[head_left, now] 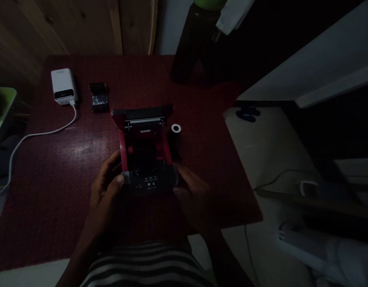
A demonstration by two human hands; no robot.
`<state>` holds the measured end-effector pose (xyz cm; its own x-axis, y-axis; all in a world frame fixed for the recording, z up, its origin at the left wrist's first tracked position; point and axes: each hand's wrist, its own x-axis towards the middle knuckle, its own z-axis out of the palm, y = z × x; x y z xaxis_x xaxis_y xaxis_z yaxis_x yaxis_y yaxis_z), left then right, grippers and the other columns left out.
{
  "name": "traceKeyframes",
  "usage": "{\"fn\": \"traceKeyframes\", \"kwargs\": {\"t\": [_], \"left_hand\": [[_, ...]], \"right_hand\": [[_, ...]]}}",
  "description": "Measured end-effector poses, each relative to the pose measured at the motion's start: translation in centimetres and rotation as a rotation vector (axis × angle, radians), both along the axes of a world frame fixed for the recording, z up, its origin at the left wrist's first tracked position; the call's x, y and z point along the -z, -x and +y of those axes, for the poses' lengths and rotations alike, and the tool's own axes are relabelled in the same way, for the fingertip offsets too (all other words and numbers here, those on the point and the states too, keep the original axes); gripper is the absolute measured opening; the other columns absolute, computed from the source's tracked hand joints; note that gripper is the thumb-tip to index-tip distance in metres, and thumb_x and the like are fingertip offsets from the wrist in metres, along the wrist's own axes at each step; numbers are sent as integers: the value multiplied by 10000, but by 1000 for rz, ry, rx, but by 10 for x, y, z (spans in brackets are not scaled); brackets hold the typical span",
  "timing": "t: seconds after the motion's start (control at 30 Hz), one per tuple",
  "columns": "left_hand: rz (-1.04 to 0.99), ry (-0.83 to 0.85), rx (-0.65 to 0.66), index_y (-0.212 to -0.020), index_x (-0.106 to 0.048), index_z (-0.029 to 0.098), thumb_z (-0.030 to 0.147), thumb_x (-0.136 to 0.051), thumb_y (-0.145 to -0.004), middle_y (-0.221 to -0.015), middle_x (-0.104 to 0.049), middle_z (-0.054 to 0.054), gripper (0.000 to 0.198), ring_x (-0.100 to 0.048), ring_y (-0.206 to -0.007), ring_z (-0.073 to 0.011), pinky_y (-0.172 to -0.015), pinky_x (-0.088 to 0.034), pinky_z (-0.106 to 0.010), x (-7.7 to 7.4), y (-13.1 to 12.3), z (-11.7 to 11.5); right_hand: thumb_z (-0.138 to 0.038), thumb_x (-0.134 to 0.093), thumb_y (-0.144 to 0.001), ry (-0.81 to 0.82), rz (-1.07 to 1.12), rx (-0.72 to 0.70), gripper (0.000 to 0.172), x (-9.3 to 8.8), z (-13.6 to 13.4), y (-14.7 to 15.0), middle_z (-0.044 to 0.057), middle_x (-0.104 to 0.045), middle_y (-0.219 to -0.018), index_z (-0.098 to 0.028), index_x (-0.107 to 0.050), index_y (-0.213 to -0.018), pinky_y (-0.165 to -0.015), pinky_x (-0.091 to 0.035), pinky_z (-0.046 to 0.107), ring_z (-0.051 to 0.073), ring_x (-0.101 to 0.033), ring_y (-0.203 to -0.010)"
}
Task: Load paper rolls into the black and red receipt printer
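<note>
A red and black device (152, 179) with its lid raised rests on the dark red table (201, 111). Its front panel bears small white markings and buttons, and its inside is dark. My left hand (107, 185) grips the device's left front corner, thumb on the panel. At the right front corner, my right hand (192, 193) holds the panel's edge between thumb and fingers. A small roll with a white face (176, 128) lies just right of the device. Behind it, to the left, is a small black object (99, 97).
A white power bank (64, 85) with a white cable (49, 132) sits at the table's back left. A tall dark bottle (191, 44) with a green top stands at the back. Blue slippers (247, 114) lie on the floor at right.
</note>
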<state>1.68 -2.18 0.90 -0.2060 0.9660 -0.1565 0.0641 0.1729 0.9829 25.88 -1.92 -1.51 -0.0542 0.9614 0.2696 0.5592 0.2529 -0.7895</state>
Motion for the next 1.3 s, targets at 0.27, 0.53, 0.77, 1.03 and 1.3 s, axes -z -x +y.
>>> {"fn": "traceKeyframes", "kwargs": {"t": [0.27, 0.53, 0.77, 1.03, 1.3], "left_hand": [[108, -206, 113, -1764, -554, 382, 603, -761, -1076, -1781, -578, -90, 751, -539, -1647, -408, -1389, -418, -642, 35, 5, -4], [141, -259, 136, -1770, -536, 379, 526, -750, -1110, -1771, -578, -102, 710, -547, -1644, -382, -1369, -447, -617, 42, 8, -4], [152, -272, 134, -1760, -545, 374, 525, -761, -1101, -1740, -600, -107, 709, -561, -1623, -377, -1355, -459, -614, 45, 9, -2], [127, -192, 127, -1751, -555, 353, 590, -753, -1087, -1750, -598, -113, 732, -567, -1620, -408, -1342, -479, -638, 36, 7, -2], [145, -203, 92, -1727, -583, 379, 647, -744, -1064, -1729, -618, -91, 732, -582, -1596, -413, -1310, -502, -620, 44, 9, 0]], "right_hand": [[-97, -628, -1144, -148, -420, -351, 271, -65, 82, 33, 129, -892, -1292, -187, -861, -1250, -1102, -653, 484, 298, -829, -1195], [-32, -555, -1137, 239, -843, -582, 327, -81, 119, 76, 153, -868, -1206, -147, -814, -1300, -915, -621, 403, 302, -843, -1081], [-36, -621, -1102, 125, -887, -529, 295, -100, 103, 74, 169, -869, -1243, -133, -817, -1301, -996, -647, 445, 326, -823, -1169], [-177, -829, -1018, -161, -117, -199, 276, -102, 44, -19, 24, -903, -1160, -307, -830, -1262, -955, -676, 424, 245, -834, -1037], [-282, -887, -895, 329, 268, 51, 326, -10, 10, -65, 59, -923, -1219, -287, -893, -1221, -1022, -708, 431, 270, -881, -1140]]}}
